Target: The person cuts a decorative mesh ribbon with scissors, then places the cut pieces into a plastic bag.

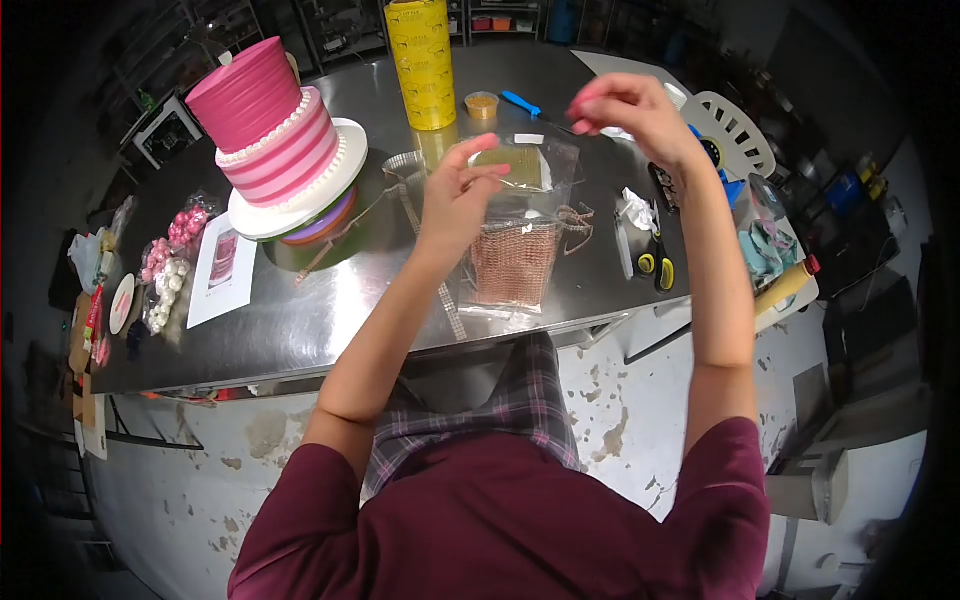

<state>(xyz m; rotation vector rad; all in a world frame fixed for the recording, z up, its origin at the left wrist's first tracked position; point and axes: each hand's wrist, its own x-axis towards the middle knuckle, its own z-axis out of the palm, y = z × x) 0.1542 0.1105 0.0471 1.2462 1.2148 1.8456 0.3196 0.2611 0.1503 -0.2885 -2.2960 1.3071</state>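
My left hand [462, 190] pinches the edge of a clear plastic bag [530, 160] with a gold mesh sheet inside, held above the steel table [330, 310]. My right hand [620, 108] is raised higher and to the right, fingers pinched together; whether something thin is between them I cannot tell. Under the bag lies a copper mesh sheet [512, 262] in clear wrap. A two-tier pink striped cake [268, 130] with white pearl trim stands on a white stand at the left.
A tall yellow roll [424, 62] and a small tub of gold bits [482, 104] stand at the back. Scissors with yellow handles [656, 262] lie at the right. Bags of pink and white balls [170, 265] and a printed sheet [224, 268] lie left. A white chair [735, 130] is behind.
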